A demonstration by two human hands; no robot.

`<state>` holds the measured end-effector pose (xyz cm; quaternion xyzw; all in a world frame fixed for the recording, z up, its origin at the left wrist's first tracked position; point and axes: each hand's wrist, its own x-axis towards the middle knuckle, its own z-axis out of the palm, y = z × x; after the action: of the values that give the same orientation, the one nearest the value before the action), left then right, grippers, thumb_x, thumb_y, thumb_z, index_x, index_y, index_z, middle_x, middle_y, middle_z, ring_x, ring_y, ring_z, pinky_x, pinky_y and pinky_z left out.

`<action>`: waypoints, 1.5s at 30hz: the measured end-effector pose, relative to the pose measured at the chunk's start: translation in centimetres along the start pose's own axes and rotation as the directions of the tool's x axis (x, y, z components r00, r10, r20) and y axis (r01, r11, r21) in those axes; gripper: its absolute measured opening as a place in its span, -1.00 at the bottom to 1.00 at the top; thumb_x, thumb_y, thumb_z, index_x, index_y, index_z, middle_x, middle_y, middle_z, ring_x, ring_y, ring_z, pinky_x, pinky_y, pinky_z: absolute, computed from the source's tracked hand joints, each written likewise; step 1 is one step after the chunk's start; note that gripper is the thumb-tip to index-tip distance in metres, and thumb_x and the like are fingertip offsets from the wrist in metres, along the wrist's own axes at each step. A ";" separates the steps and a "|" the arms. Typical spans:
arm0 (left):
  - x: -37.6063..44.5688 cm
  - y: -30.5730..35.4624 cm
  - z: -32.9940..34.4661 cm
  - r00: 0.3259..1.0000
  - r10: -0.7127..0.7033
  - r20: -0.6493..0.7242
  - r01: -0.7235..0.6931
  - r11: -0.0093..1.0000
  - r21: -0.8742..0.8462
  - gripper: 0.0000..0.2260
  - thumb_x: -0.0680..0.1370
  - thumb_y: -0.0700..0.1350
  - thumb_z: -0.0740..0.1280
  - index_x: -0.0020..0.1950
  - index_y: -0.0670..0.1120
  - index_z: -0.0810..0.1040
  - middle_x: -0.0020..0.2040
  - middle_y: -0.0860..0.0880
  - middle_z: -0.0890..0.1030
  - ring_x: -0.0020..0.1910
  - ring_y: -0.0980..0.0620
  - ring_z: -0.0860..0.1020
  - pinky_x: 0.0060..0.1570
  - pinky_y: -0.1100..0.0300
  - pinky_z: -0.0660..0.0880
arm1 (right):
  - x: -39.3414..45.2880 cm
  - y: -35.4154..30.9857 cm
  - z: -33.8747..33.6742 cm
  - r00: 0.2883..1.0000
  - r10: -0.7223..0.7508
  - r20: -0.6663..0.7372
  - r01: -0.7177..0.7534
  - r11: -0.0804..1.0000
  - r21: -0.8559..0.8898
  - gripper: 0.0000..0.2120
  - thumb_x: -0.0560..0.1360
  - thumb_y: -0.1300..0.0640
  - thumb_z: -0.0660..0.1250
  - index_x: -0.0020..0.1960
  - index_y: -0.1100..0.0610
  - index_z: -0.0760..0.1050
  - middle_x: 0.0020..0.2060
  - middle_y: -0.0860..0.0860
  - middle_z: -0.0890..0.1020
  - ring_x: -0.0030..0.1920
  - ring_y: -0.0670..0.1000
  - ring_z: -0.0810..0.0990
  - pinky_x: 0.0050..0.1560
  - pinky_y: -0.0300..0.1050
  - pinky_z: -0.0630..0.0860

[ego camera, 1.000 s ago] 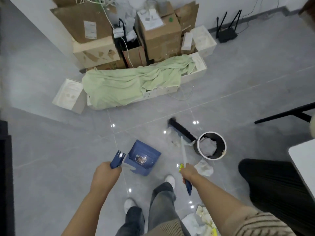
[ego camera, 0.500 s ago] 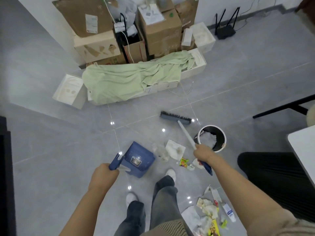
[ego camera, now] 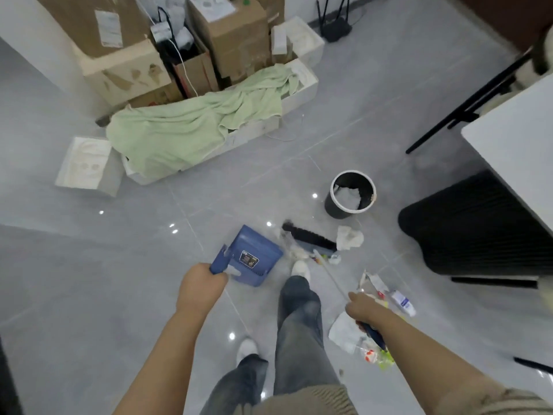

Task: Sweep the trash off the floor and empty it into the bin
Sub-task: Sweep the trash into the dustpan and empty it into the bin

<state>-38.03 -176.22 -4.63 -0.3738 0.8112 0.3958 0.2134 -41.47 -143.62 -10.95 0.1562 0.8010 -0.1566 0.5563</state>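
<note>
Head view, looking down at a grey tiled floor (ego camera: 89,295). The left hand (ego camera: 199,284) is gripping the handle of a blue dustpan (ego camera: 254,255), its fingers curling round the handle's upper end; the pan itself is resting on the floor just ahead of that hand, its open mouth facing right toward the broom. The right hand (ego camera: 363,307) is grasping the broom (ego camera: 309,239) by its thin pale shaft, with the dark blue end of the handle projecting back past the wrist. The black bristle head is lying on the floor just right of the dustpan's mouth, well ahead of the right hand. Small scraps of trash (ego camera: 294,251) are sitting between the bristles and the pan, beside the toe of a white shoe (ego camera: 300,268). A crumpled tissue (ego camera: 348,237) is lying just right of the bristle head. A second cluster of wrappers and paper (ego camera: 347,330) is lying under and around the right hand and forearm, with a small white tube (ego camera: 404,302) at its right edge. The round black bin (ego camera: 351,194), white-rimmed and already holding crumpled paper, is standing beyond the broom head, apart from both hands. Farther back, a pale green cloth (ego camera: 191,133) is draping over white boxes in front of stacked cardboard boxes (ego camera: 233,34).
</note>
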 end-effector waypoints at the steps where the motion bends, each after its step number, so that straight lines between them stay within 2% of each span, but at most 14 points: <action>1: -0.7 -0.4 0.1 0.999 0.028 0.020 -0.028 1.000 0.004 -0.81 0.33 -0.20 0.27 -0.42 -0.12 0.28 -0.44 -0.06 0.30 -0.38 0.00 0.23 -0.39 0.18 0.17 | -1.1 0.9 1.4 1.000 0.026 -0.002 -0.026 1.000 0.017 -0.68 0.52 0.29 0.00 0.25 0.19 0.29 -0.27 0.13 0.41 -0.43 0.04 0.40 -0.47 -0.21 0.36; 5: -4.6 -1.8 0.9 0.995 0.091 0.045 -0.090 0.995 -0.034 -0.72 0.37 -0.28 0.27 -0.47 -0.10 0.23 -0.47 -0.04 0.28 -0.39 -0.01 0.21 -0.41 0.18 0.14 | -5.3 4.9 4.0 0.997 0.042 -0.062 -0.036 0.994 0.100 -0.52 0.48 0.32 0.03 0.39 0.17 0.30 -0.22 0.16 0.50 -0.40 0.07 0.46 -0.37 -0.20 0.39; 8: -6.4 -1.8 1.5 0.993 0.103 0.048 -0.100 0.992 -0.072 -0.76 0.33 -0.25 0.26 -0.49 -0.12 0.26 -0.48 -0.04 0.31 -0.42 -0.02 0.24 -0.42 0.19 0.16 | -7.8 7.6 3.5 0.995 0.049 -0.089 -0.025 0.967 0.252 -0.56 0.44 0.35 0.00 0.25 0.13 0.36 -0.44 0.13 0.42 -0.54 0.04 0.36 -0.51 -0.26 0.31; 11: -7.3 -1.4 2.3 0.992 0.106 0.071 -0.103 0.993 -0.050 -0.89 0.20 -0.13 0.19 -0.49 -0.13 0.30 -0.49 -0.06 0.34 -0.43 -0.04 0.28 -0.42 0.19 0.19 | -9.5 9.6 1.8 0.992 0.026 -0.122 0.013 0.952 0.304 -0.67 0.45 0.36 -0.01 0.10 0.11 0.37 -0.42 0.12 0.40 -0.53 0.03 0.35 -0.57 -0.29 0.30; 14: -7.7 -1.7 4.1 0.993 0.094 0.076 -0.091 0.995 -0.038 -0.81 0.36 -0.22 0.29 -0.44 -0.17 0.36 -0.47 -0.08 0.36 -0.43 -0.03 0.31 -0.37 0.19 0.22 | -7.8 11.2 -1.7 0.984 0.010 -0.179 0.039 0.962 0.269 -0.74 0.47 0.33 0.05 0.06 0.14 0.41 -0.36 0.14 0.44 -0.50 0.04 0.39 -0.52 -0.26 0.36; 17: -7.9 -2.3 6.2 0.998 0.043 0.046 -0.041 0.999 -0.029 -0.84 0.43 -0.31 0.28 -0.36 -0.21 0.43 -0.46 -0.10 0.35 -0.42 -0.02 0.32 -0.37 0.17 0.23 | -3.2 11.7 -6.2 0.973 -0.010 -0.231 0.042 0.990 0.135 -0.65 0.53 0.25 0.08 0.30 0.17 0.39 -0.11 0.18 0.59 -0.28 0.11 0.58 -0.28 -0.14 0.54; 20: -8.5 -2.5 8.6 1.000 -0.007 0.012 0.007 0.999 -0.036 -0.84 0.44 -0.34 0.28 -0.32 -0.17 0.43 -0.45 -0.09 0.34 -0.42 -0.01 0.30 -0.40 0.18 0.21 | 1.3 11.3 -8.6 0.972 -0.004 -0.233 0.018 0.998 0.060 -0.56 0.57 0.21 0.05 0.44 0.23 0.26 0.20 0.25 0.53 0.06 0.20 0.60 0.06 -0.04 0.55; 24: -9.3 -1.9 12.3 0.998 -0.066 -0.015 0.064 0.995 -0.074 -0.73 0.43 -0.35 0.28 -0.39 -0.13 0.29 -0.45 -0.08 0.31 -0.40 -0.02 0.27 -0.38 0.15 0.19 | 3.7 12.5 -6.2 0.989 -0.018 -0.145 0.021 1.000 0.017 -0.63 0.56 0.20 0.11 0.34 0.28 0.35 -0.02 0.20 0.57 -0.13 0.18 0.61 -0.34 -0.14 0.47; 27: -9.9 -1.6 13.8 0.997 -0.076 -0.007 0.076 0.996 -0.053 -0.73 0.41 -0.32 0.28 -0.41 -0.14 0.27 -0.43 -0.10 0.31 -0.36 -0.03 0.29 -0.34 0.12 0.21 | 2.5 14.9 -1.9 0.992 -0.022 -0.123 0.025 0.999 0.024 -0.62 0.52 0.22 0.11 0.33 0.23 0.32 0.02 0.20 0.53 -0.33 0.09 0.56 -0.45 -0.16 0.43; 31: -10.9 -1.8 14.3 0.998 -0.068 -0.001 0.068 0.998 0.011 -0.74 0.41 -0.31 0.28 -0.43 -0.16 0.29 -0.46 -0.11 0.32 -0.39 -0.03 0.29 -0.36 0.13 0.23 | -0.7 18.0 0.8 1.000 -0.017 -0.005 0.017 1.000 -0.001 -0.48 0.48 0.26 0.05 0.44 0.20 0.21 0.18 0.22 0.50 -0.32 0.06 0.53 -0.41 -0.19 0.44; 36: -11.9 -2.8 13.3 0.997 -0.077 -0.015 0.077 0.997 0.014 -0.71 0.44 -0.34 0.29 -0.45 -0.17 0.31 -0.50 -0.09 0.35 -0.44 -0.02 0.31 -0.38 0.17 0.21 | -5.4 19.0 -3.6 0.998 -0.057 0.012 0.056 0.997 0.059 -0.56 0.48 0.36 0.00 0.33 0.29 0.33 -0.39 0.13 0.46 -0.49 0.03 0.40 -0.50 -0.21 0.34; 38: -11.9 -3.6 12.6 0.995 -0.100 -0.011 0.100 0.995 0.007 -0.76 0.43 -0.33 0.29 -0.42 -0.20 0.36 -0.49 -0.10 0.37 -0.42 -0.03 0.33 -0.36 0.17 0.24 | -6.7 18.5 -5.7 0.998 -0.057 -0.006 0.057 0.993 0.108 -0.63 0.50 0.37 -0.01 0.27 0.28 0.33 -0.46 0.12 0.40 -0.53 0.02 0.35 -0.56 -0.25 0.30; 41: -12.5 -4.7 11.3 0.992 -0.124 0.014 0.124 0.992 0.007 -0.85 0.43 -0.34 0.29 -0.34 -0.20 0.45 -0.48 -0.08 0.38 -0.42 -0.03 0.34 -0.37 0.17 0.24 | -5.9 16.5 -7.7 0.995 -0.088 -0.046 0.091 0.994 0.063 -0.70 0.51 0.33 0.05 0.20 0.27 0.40 -0.43 0.13 0.46 -0.52 0.04 0.41 -0.53 -0.23 0.35; 45: -13.9 -7.1 9.7 0.990 -0.139 0.030 0.137 0.989 0.054 -0.80 0.43 -0.36 0.27 -0.36 -0.17 0.38 -0.49 -0.06 0.34 -0.47 0.01 0.28 -0.42 0.22 0.17 | -1.4 12.7 -7.7 0.984 -0.115 -0.139 0.110 0.993 -0.045 -0.68 0.53 0.30 0.09 0.25 0.34 0.39 -0.21 0.20 0.59 -0.24 0.16 0.55 -0.38 -0.19 0.39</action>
<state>-23.30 -165.29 -4.91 -0.4167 0.7896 0.3653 0.2634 -42.11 -129.03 -8.03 0.1111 0.8486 -0.1617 0.4913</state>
